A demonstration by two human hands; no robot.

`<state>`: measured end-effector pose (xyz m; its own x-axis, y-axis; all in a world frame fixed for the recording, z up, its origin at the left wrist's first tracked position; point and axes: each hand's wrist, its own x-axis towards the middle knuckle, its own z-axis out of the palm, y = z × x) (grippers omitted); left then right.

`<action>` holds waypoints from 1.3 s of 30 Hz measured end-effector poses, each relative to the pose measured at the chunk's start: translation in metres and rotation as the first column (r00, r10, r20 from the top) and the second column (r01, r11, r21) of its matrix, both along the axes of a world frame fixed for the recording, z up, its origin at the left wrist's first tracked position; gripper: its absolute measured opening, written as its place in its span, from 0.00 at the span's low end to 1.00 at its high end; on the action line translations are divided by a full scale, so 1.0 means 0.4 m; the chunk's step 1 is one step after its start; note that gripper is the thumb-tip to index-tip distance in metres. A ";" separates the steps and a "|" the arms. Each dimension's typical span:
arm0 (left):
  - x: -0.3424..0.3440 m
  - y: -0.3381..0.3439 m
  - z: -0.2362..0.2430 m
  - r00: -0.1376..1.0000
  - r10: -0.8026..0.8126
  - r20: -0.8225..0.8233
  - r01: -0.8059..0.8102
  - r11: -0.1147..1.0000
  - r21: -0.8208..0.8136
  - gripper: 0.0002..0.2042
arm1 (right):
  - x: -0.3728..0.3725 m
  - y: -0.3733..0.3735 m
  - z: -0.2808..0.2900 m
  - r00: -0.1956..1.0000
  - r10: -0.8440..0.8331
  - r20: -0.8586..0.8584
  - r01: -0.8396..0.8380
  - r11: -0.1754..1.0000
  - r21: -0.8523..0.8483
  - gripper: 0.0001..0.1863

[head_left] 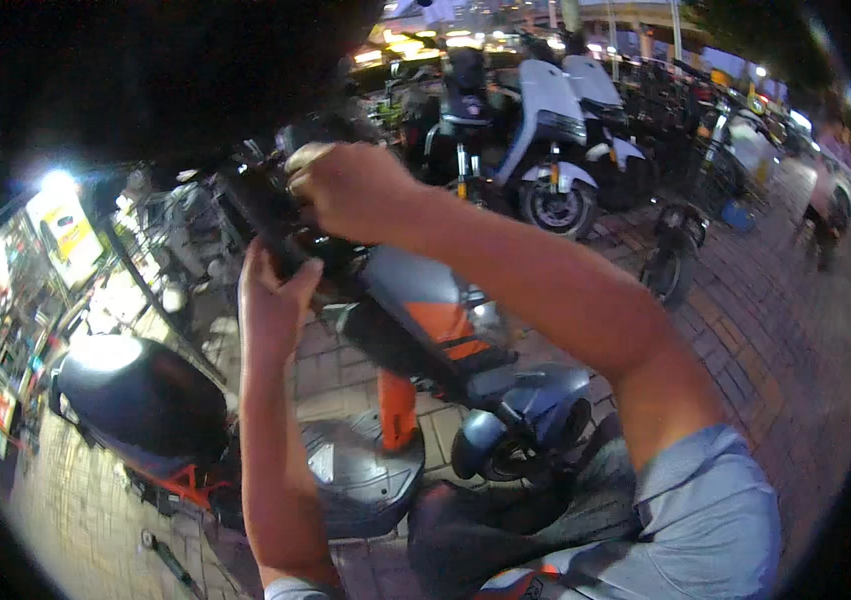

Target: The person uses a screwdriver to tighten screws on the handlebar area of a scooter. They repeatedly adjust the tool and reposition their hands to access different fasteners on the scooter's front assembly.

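An electric scooter lies across the view before me, its black seat (141,405) at the left and its blue-grey front mudguard (546,395) at the right. Its front carries an orange and grey panel (436,318). My left hand (281,290) is closed from below around the dark handlebar section (264,215), thumb on one side and fingers on the other. Just above and to the right, my right hand (351,185) is curled with bent fingers at the same dark section. What its fingertips hold is hidden in shadow.
Parked white scooters (546,105) stand beyond, with a bicycle (711,170) and other two-wheelers to the right. The footboard (361,470) is below my arms. A thin dark tool (171,562) lies on the brick paving at lower left. A lit sign (68,235) glows at left.
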<state>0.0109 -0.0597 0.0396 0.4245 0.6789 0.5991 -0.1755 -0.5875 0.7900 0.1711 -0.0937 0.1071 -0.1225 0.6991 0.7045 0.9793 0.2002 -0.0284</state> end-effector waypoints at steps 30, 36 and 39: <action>-0.106 0.354 -0.148 0.980 0.188 -0.070 -0.175 0.971 0.162 0.34 | -0.140 0.148 -0.056 0.996 0.027 -0.084 -0.037 0.993 -0.116 0.07; -0.060 0.348 -0.130 0.997 0.076 0.030 -0.071 0.987 -0.142 0.36 | -0.135 0.197 -0.062 0.998 -0.038 -0.040 0.037 0.999 -0.002 0.12; -0.090 0.283 -0.097 0.951 -0.164 0.264 0.222 0.953 -0.207 0.37 | -0.164 0.198 -0.079 0.980 -0.025 -0.195 0.044 0.995 0.094 0.12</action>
<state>-0.0250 0.0536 0.0008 0.4238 0.7302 0.5360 -0.4689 -0.3294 0.8195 0.1057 -0.0144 0.0754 0.0456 0.6272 0.7775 0.9636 0.1777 -0.1999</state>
